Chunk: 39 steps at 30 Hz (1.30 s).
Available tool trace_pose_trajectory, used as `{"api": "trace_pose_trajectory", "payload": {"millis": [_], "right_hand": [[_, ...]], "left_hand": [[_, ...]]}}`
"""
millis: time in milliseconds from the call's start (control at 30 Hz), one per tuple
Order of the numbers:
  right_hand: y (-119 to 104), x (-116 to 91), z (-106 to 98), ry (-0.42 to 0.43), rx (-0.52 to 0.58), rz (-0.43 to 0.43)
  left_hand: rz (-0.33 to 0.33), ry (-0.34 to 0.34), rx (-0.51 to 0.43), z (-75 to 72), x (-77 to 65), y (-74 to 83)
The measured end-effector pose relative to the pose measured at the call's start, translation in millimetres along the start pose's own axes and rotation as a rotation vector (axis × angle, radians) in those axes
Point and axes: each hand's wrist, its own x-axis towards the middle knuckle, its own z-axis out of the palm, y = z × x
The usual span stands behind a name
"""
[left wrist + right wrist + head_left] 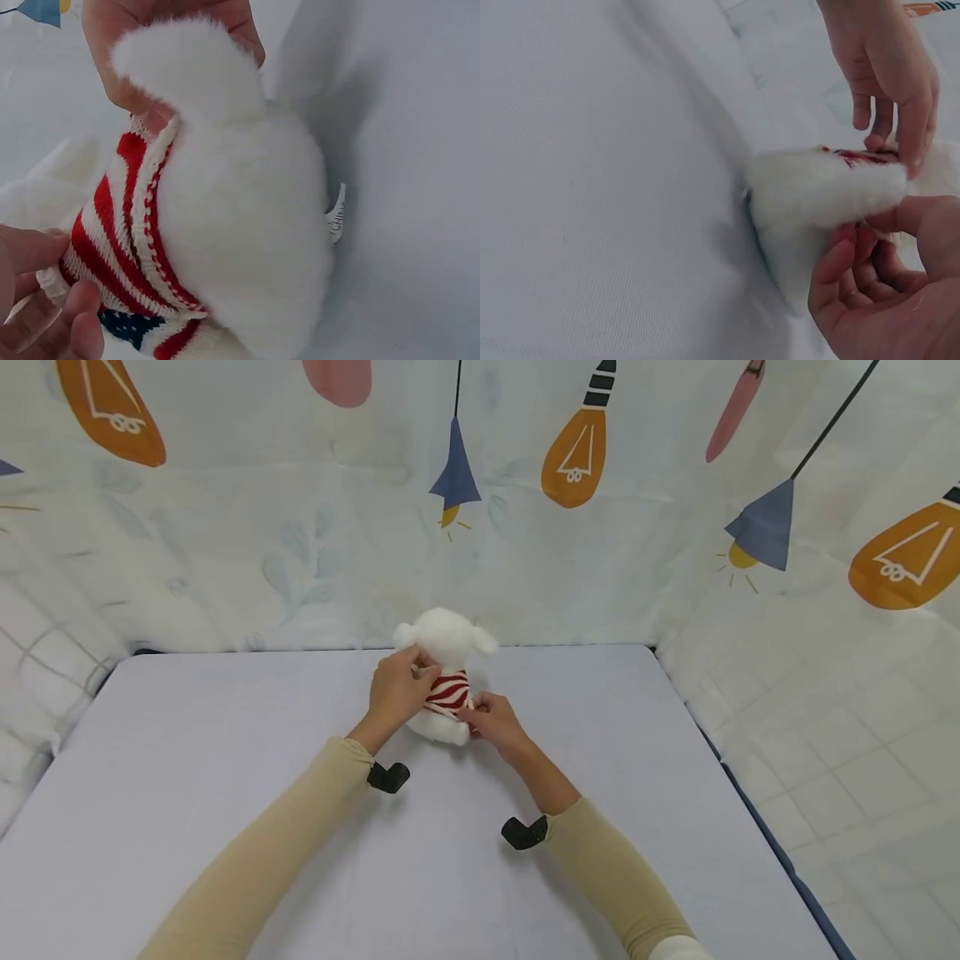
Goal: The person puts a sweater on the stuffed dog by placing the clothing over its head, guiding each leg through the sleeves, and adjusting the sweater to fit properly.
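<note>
A white plush toy [442, 633] with floppy ears sits upright on the table near its far side. It wears a knitted sweater [448, 692] with red and white stripes; a dark blue patch with white dots shows in the left wrist view. My left hand [401, 687] pinches the sweater's upper edge [64, 259] near the neck, thumb against the knit. Lower down, my right hand [493, 722] pinches the hem beside a furry limb [195, 67], which partly covers its fingers. A small white label [337, 217] sticks out from the toy's underside.
The toy stands on a table covered in white cloth [225, 727]. Behind it hangs a pale curtain [337, 552] printed with lamps and bulbs, and similar sheets line both sides. A black wrist mount [388, 777] juts from the left sleeve, another [523, 833] from the right.
</note>
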Motion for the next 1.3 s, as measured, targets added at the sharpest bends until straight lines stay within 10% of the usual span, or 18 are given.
{"api": "trace_pose_trajectory", "payload": {"millis": [233,400,567,1033,1300], "right_hand": [[5,0,-2,0.075,-0.292,-0.294],[7,6,-7,0.148,-0.567,-0.646],[6,10,-9,0.179,-0.730,-0.796],[-2,10,-8,0.014,-0.596,-0.691],[-6,9,-9,-0.064,-0.758,-0.601]], "left_hand": [[0.239,0.071,-0.072,-5.4,-7.5,-16.2],[0.393,-0.082,0.057,-7.8,-20.6,-30.8],[0.445,-0.163,0.163,-6.4,-26.4,-35.6],[0.476,-0.188,0.206,-5.8,-34.6,-29.4],[0.287,-0.281,-0.052,-10.4,-29.8,-35.6]]}}
